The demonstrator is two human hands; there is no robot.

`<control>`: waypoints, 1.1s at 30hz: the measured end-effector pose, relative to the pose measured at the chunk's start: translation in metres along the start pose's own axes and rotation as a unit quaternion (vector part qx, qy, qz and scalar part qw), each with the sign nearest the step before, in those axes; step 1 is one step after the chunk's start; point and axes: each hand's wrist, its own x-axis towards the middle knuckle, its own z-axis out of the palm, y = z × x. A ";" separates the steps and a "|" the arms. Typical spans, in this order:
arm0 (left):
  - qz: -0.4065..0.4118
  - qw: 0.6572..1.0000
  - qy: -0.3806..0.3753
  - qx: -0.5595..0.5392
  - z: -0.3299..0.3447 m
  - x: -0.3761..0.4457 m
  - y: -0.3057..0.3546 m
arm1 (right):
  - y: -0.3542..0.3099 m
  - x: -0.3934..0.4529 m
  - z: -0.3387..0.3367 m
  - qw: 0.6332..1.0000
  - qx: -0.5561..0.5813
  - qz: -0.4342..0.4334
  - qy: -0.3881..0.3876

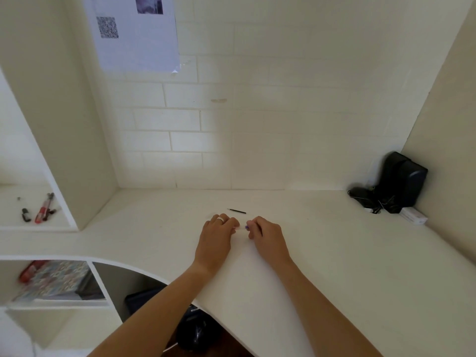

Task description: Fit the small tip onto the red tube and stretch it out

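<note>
Left hand [217, 234], right hand [265, 234] pinch clear pen barrel [240, 228].

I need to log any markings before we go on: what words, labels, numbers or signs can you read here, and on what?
No text can be read.
Paper sheet on the wall: a QR code and a dark picture; no legible words.
Small white box by the black device: print too blurred to read.

Fingers hide most of the small clear piece [241, 228].
</note>
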 end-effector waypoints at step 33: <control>-0.019 1.000 0.007 0.012 -0.001 -0.001 0.001 | 0.008 0.003 0.007 0.991 -0.114 -0.072 -0.005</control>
